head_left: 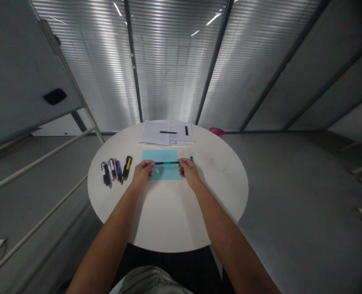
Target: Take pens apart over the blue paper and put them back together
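Note:
A black and green pen (166, 163) is held level between my two hands, above a light blue sheet (165, 173). The fingers of my left hand (143, 170) pinch its dark end. At the green end, the fingers of my right hand (188, 169) are closed on it. Just behind my right hand, a small green and black piece (192, 158) shows, partly hidden by the hand. To the left of the sheet lie several pens (112, 169) in white, black, pink and blue, with a yellow and black pen (127, 166) near them.
The round white table (223, 179) bears stacked papers (154, 136) at its far side, with a black pen (168, 132) on top. A whiteboard on a metal frame (67, 69) stands at the left. Beyond the table's far edge is a pink object (217, 131).

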Demonstrator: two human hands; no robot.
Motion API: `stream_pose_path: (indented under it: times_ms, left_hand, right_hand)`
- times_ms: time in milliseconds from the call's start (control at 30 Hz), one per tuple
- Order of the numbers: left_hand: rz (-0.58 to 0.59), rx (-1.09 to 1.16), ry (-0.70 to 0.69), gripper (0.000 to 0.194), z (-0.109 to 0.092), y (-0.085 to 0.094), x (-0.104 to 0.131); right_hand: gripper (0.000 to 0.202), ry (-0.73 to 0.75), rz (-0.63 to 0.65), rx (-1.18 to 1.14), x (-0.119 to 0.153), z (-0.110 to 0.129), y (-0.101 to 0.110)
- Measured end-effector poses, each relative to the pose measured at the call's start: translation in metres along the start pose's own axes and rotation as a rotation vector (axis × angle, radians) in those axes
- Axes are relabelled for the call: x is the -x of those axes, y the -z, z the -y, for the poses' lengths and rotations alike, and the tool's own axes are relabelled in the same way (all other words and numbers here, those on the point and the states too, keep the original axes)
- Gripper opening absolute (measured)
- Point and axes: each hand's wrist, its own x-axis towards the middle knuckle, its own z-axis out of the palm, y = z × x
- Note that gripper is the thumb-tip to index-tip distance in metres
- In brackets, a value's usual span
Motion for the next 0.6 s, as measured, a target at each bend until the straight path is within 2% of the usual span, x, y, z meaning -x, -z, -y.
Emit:
stream_pose_path:
  times_ms: [600]
  left_hand:
    - [-0.032, 0.007, -0.037, 0.034, 0.0044, -0.0001, -0.0042]
  right_hand:
    - [0.041, 0.042, 0.064, -0.046, -0.0012, -0.0032, 0.0011]
